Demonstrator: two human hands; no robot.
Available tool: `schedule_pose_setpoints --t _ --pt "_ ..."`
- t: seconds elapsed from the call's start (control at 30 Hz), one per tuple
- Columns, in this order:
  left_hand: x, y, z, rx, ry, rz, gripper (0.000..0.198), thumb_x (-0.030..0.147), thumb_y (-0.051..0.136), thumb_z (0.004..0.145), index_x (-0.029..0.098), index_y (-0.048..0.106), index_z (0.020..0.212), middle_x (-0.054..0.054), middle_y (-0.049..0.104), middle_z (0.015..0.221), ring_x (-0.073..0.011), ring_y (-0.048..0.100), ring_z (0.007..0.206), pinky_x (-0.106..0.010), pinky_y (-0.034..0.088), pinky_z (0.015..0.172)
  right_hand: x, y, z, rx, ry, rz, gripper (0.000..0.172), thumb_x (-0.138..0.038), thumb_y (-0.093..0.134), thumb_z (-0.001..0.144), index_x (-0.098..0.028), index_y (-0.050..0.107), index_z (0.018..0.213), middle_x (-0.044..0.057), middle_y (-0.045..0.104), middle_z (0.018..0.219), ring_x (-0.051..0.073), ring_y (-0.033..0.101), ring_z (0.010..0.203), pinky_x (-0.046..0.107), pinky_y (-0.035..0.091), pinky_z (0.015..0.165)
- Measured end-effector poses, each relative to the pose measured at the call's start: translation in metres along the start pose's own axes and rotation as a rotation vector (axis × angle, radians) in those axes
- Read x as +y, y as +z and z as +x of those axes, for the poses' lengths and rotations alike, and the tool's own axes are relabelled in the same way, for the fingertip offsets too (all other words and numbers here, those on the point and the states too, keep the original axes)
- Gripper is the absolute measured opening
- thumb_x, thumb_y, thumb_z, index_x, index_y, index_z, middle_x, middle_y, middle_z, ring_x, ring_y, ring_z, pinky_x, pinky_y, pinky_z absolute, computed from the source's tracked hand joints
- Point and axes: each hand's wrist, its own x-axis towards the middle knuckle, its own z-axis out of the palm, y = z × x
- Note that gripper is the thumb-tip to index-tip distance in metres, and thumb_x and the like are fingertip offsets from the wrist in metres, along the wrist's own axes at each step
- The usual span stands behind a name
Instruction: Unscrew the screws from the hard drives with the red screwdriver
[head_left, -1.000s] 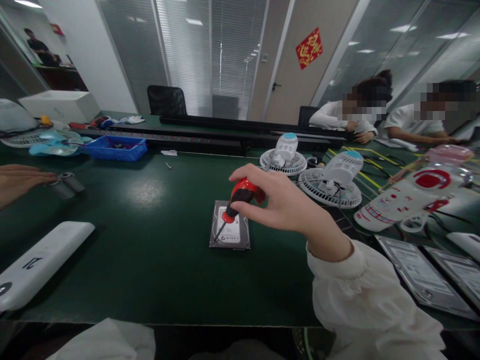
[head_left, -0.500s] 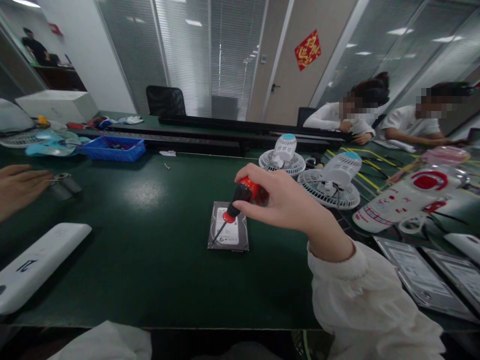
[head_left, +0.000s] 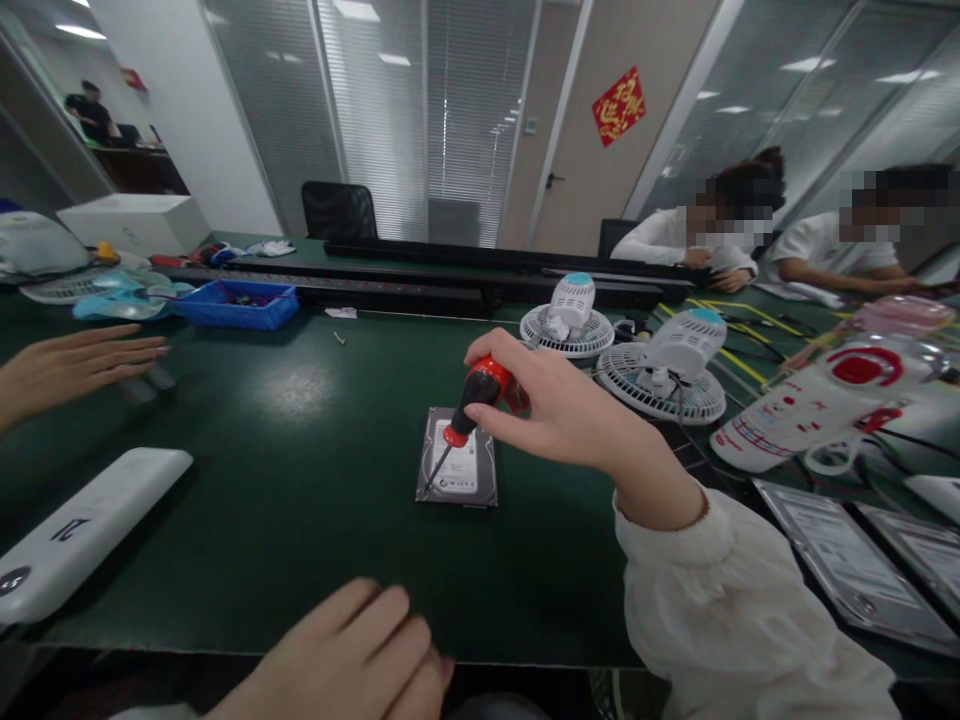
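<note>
My right hand (head_left: 555,405) is closed around the red and black handle of a screwdriver (head_left: 480,392). The shaft slants down to the left, its tip at the lower left corner of a hard drive (head_left: 457,470). This drive lies label up on the green table, with no hand steadying it. At the bottom edge of the view is my left hand (head_left: 360,650), its fingers curled and slightly blurred. Its fingertips are turned under, so anything inside is hidden. It is apart from the drive.
Another person's hand (head_left: 82,365) hovers at the left over grey cylinders (head_left: 146,382). A white numbered device (head_left: 97,530) lies nearer. Rightward are two fans (head_left: 660,365), a water bottle (head_left: 795,410) and more hard drives (head_left: 847,550). A blue tray (head_left: 240,303) stands farther back.
My left hand has come into view at the bottom. The other person's hand has moved right, over the cylinders. My right hand and screwdriver stay almost the same on the drive.
</note>
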Motion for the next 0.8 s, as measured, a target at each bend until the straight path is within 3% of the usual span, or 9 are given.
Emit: schedule_pose_setpoints --t 0.07,0.1,0.2,0.3,0.37,0.43,0.57,0.67,0.8 --pt "-0.025 0.004 0.028 -0.103 -0.014 0.077 0.022 0.028 0.07 0.1 0.021 0.066 0.08 -0.003 0.065 0.071 -0.022 0.065 0.068 -0.036 0.052 0.061 0.0 0.001 0.001 0.032 -0.005 -0.021 0.038 -0.047 0.068 0.101 -0.018 0.054 0.121 -0.006 0.057 0.077 0.011 0.05 0.058 0.026 0.035 0.059" --pt "-0.039 0.005 0.042 -0.191 -0.014 0.133 0.025 0.031 0.073 0.098 0.02 0.066 0.077 -0.003 0.066 0.069 -0.0233 0.066 0.065 -0.036 0.049 0.057 0.0 0.001 0.001 0.052 0.002 -0.035 0.039 -0.051 0.068 0.1 -0.018 0.055 0.116 -0.007 0.055 0.073 0.011 0.049 0.057 0.026 0.033 0.059" --pt "-0.078 0.006 0.072 -0.432 -0.126 0.233 0.032 0.043 0.079 0.095 0.017 0.07 0.079 -0.008 0.073 0.074 -0.0255 0.071 0.068 -0.035 0.047 0.058 0.0 -0.001 0.002 0.085 0.018 -0.081 0.039 -0.058 0.062 0.103 -0.019 0.056 0.103 -0.007 0.048 0.067 0.011 0.044 0.056 0.028 0.029 0.059" --pt "-0.103 0.008 0.088 -0.606 -0.195 0.228 0.038 0.051 0.075 0.098 0.014 0.074 0.088 -0.013 0.079 0.086 -0.0286 0.076 0.078 -0.035 0.049 0.063 0.001 -0.002 0.002 0.045 -0.004 -0.028 0.036 -0.049 0.055 0.105 -0.016 0.059 0.116 -0.001 0.062 0.081 0.014 0.054 0.065 0.029 0.036 0.064" --pt "-0.11 0.013 0.093 -0.625 -0.205 0.201 0.044 0.056 0.071 0.099 0.013 0.076 0.092 -0.014 0.08 0.089 -0.0296 0.077 0.079 -0.036 0.049 0.064 0.003 -0.001 0.002 0.001 -0.019 0.05 0.044 -0.04 0.057 0.101 -0.013 0.053 0.135 0.005 0.069 0.096 0.016 0.059 0.072 0.03 0.041 0.066" --pt "-0.114 0.019 0.093 -0.623 -0.205 0.16 0.046 0.059 0.07 0.099 0.014 0.076 0.094 -0.013 0.08 0.09 -0.0294 0.077 0.08 -0.036 0.05 0.066 0.007 0.0 0.003 -0.013 -0.033 0.098 0.05 -0.034 0.059 0.097 -0.013 0.05 0.141 0.005 0.069 0.098 0.016 0.059 0.07 0.03 0.042 0.064" --pt "-0.118 0.031 0.087 -0.582 -0.253 0.061 0.048 0.063 0.066 0.099 0.016 0.075 0.096 -0.011 0.08 0.091 -0.027 0.076 0.079 -0.034 0.048 0.065 0.013 -0.001 0.004 0.033 -0.02 0.091 0.036 -0.046 0.07 0.095 -0.016 0.061 0.112 -0.002 0.061 0.077 0.012 0.053 0.059 0.028 0.038 0.058" --pt "-0.123 0.034 0.082 -0.541 -0.25 -0.015 0.044 0.061 0.064 0.1 0.017 0.072 0.095 -0.009 0.078 0.091 -0.0246 0.074 0.078 -0.033 0.046 0.065 0.017 -0.004 0.004 0.035 0.056 0.022 0.042 -0.059 0.07 0.095 -0.018 0.062 0.102 -0.001 0.062 0.074 0.013 0.053 0.059 0.029 0.035 0.058" --pt "-0.132 0.031 0.079 -0.562 -0.249 -0.129 0.041 0.057 0.066 0.1 0.02 0.065 0.082 -0.003 0.073 0.082 -0.0208 0.068 0.071 -0.031 0.041 0.063 0.017 0.0 0.001 0.033 -0.036 0.145 0.039 -0.046 0.057 0.104 -0.017 0.054 0.129 0.011 0.071 0.115 0.021 0.067 0.092 0.037 0.05 0.082"
